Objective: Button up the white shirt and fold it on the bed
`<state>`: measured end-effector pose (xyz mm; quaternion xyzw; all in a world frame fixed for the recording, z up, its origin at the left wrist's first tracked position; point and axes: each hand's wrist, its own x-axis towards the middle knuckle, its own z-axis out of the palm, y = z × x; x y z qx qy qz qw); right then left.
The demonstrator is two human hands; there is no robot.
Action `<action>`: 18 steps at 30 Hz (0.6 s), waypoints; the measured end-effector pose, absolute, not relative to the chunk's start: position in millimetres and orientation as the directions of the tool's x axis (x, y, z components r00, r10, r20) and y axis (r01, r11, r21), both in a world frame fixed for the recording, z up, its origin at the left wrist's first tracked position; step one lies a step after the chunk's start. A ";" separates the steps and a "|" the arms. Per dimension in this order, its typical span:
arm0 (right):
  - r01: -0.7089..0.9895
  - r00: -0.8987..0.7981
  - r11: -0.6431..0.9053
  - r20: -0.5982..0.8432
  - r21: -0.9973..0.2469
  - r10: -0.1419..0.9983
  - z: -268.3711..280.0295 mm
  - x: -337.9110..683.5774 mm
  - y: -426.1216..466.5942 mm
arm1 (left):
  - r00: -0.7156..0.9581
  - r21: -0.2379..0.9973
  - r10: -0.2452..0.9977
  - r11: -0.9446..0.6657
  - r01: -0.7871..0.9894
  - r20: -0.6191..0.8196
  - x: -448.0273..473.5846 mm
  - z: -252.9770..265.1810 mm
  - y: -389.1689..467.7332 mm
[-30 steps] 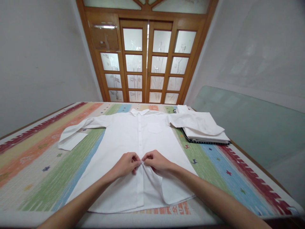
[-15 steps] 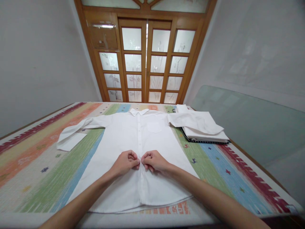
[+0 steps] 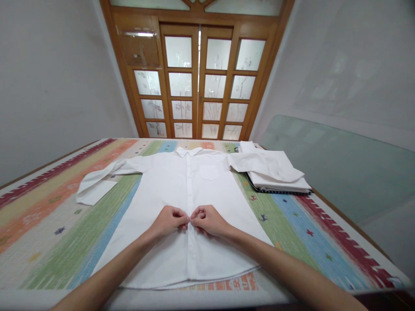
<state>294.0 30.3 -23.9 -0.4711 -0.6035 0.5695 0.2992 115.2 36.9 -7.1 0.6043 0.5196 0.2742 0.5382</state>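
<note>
A white long-sleeved shirt lies spread face up, its collar pointing away from me and its hem near the table's front edge. My left hand pinches the front placket from the left, a little below the middle. From the right, my right hand pinches the same spot, and the fingertips of both hands meet there. Whatever button or buttonhole lies between the fingers is hidden. One sleeve bends out to the left; the other reaches right over a stack of folded white cloth.
The shirt lies on a striped, patterned tablecloth. Dark dotted fabric shows under the folded stack. A pale green glass panel leans along the right wall. Behind the table stand wooden doors with frosted panes.
Both hands stay at the placket and have shifted slightly, with the fingertips now closer together. The shirt's front edge has moved a little to the left.
</note>
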 end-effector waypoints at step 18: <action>0.278 -0.324 -0.104 -0.195 -0.955 0.926 -27.8 287.8 32.8 | 0.248 0.921 0.945 0.110 0.375 -0.213 118.5 -17.4 32.7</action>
